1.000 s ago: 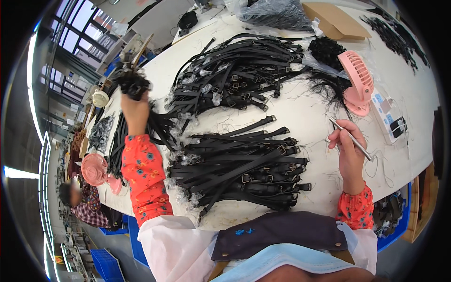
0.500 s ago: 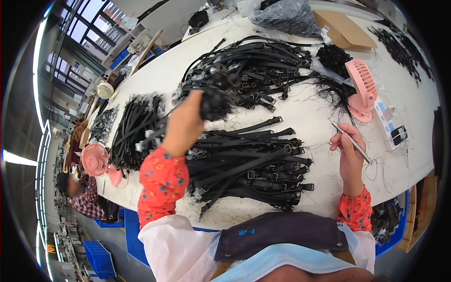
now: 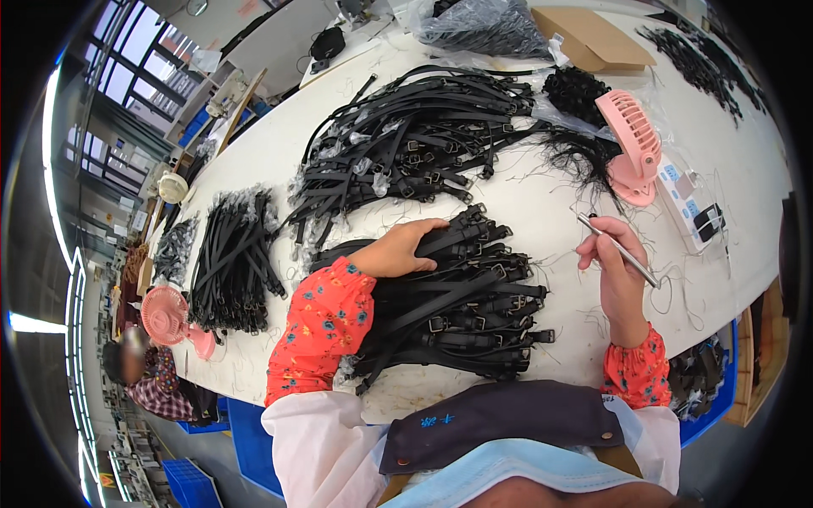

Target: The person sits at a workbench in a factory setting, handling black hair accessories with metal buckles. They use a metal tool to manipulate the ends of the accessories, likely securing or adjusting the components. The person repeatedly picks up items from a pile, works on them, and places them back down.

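Observation:
My left hand [image 3: 396,251] is on the near pile of black belts [image 3: 449,309], thumb and fingers around a bundle of black belts [image 3: 467,230] at the pile's far side. Metal buckles line the right ends of the pile. Over the table to the right, my right hand [image 3: 622,275] pinches a slim silver pen-like tool [image 3: 633,262]. It slants with its upper end toward the far left, and a thin cord [image 3: 669,292] hangs near its lower end.
A larger heap of black belts [image 3: 406,144] lies beyond my left hand, and another stack [image 3: 233,262] lies to the left. Pink fans [image 3: 635,152] stand at right and far left. A power strip [image 3: 682,203], cardboard box [image 3: 593,38] and loose black threads [image 3: 580,161] occupy the right side.
My left hand has brought a dark bundle of belts down from above the table onto the near pile. The right hand keeps the silver tool in nearly the same pose; the view has shifted slightly.

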{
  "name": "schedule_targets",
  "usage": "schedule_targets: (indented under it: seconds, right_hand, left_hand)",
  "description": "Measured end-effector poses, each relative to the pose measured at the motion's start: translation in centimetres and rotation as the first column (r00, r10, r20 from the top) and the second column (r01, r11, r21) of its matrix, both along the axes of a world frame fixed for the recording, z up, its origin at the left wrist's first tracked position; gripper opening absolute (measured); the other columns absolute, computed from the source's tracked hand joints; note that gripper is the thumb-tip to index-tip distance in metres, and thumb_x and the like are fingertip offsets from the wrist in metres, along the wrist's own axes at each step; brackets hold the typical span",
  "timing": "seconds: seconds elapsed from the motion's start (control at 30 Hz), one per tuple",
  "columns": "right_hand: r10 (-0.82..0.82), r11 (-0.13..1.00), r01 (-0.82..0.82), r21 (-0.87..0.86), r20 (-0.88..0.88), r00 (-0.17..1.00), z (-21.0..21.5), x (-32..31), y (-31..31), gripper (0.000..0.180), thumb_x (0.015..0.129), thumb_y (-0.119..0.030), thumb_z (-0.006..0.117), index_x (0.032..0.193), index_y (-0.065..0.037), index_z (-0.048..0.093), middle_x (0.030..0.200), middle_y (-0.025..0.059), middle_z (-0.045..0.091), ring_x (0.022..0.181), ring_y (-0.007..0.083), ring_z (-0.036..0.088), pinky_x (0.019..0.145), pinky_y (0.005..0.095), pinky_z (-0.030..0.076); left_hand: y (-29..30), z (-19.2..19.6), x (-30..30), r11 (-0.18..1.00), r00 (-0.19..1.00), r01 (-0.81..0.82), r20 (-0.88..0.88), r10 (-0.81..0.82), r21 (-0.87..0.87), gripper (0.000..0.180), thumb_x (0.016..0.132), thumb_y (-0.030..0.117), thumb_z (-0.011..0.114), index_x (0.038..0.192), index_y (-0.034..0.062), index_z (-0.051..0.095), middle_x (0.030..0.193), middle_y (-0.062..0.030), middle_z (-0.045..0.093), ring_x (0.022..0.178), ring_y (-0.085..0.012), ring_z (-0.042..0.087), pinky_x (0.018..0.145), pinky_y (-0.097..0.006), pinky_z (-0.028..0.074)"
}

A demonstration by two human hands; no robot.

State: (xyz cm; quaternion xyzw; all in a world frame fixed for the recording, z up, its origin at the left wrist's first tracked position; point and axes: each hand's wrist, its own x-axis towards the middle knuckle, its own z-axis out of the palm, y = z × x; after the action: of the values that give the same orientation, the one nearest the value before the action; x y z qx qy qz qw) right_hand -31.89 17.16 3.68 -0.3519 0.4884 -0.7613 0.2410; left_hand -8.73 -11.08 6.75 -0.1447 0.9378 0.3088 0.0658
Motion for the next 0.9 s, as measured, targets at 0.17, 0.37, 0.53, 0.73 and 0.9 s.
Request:
schedule_targets:
  seconds: [0.17,0.37,0.53,0.73,0.9]
  right_hand:
    - [-0.011,1.0,0.012,0.015,-0.021,1.0,0.2,0.0,0.0,0.026,0.101,-0.016,0.056,0.118,0.003,0.061,0.086,0.0108,0.069,0.071,0.0131,0.062,0.07,0.0264,0.05]
    - [-0.028,0.999,0.028,0.018,-0.035,0.999,0.0,-0.1,0.0,0.026,0.101,-0.015,0.055,0.119,0.003,0.061,0.086,0.0107,0.069,0.07,0.0129,0.062,0.071,0.0266,0.05]
    - [-0.049,0.998,0.052,0.044,-0.07,0.996,-0.4,0.2,0.0,0.026,0.102,-0.017,0.054,0.119,0.002,0.06,0.087,0.0113,0.069,0.072,0.0137,0.062,0.073,0.0275,0.05]
    - [0.127,0.986,-0.071,0.152,-0.405,0.905,-0.4,2.9,-0.5,0.017,0.101,-0.014,0.055,0.113,-0.003,0.059,0.104,0.0144,0.071,0.098,0.0242,0.067,0.093,0.0385,0.049]
    - [0.344,0.938,-0.231,0.258,-0.765,0.544,-0.5,5.7,-0.9,0.023,0.089,-0.016,0.069,0.109,-0.011,0.059,0.127,0.0143,0.066,0.129,0.0365,0.054,0.117,0.0564,0.024]
  left_hand:
    - [-0.9,4.3,1.7,0.988,0.989,0.14,0.048,-0.143,0.059,0.063,0.085,0.01,0.072,0.143,0.0037,0.048,0.139,-0.0191,0.056,0.126,-0.0298,0.057,0.108,-0.037,0.043]
    - [0.8,6.1,3.3,0.995,1.0,-0.013,-0.018,0.011,-0.103,0.069,0.087,0.027,0.075,0.143,0.0011,0.047,0.138,-0.0232,0.056,0.13,-0.036,0.053,0.112,-0.041,0.039]
    - [7.7,5.6,7.5,0.971,0.983,0.167,0.107,-0.15,-0.173,0.109,0.073,0.052,0.082,0.155,0.0055,0.027,0.162,-0.0241,0.017,0.151,-0.0418,0.016,0.121,-0.054,0.016]
    - [15.2,2.7,13.1,0.98,0.999,0.003,0.054,0.007,-0.197,0.12,0.062,0.057,0.086,0.155,0.0077,0.029,0.161,-0.0274,0.014,0.15,-0.0482,0.009,0.119,-0.061,0.011]
    - [19.2,-4.0,16.8,0.833,0.98,-0.196,-0.08,0.181,-0.518,0.103,0.068,0.057,0.082,0.147,0.0068,0.04,0.159,-0.0287,0.02,0.149,-0.048,0.015,0.117,-0.066,0.011]
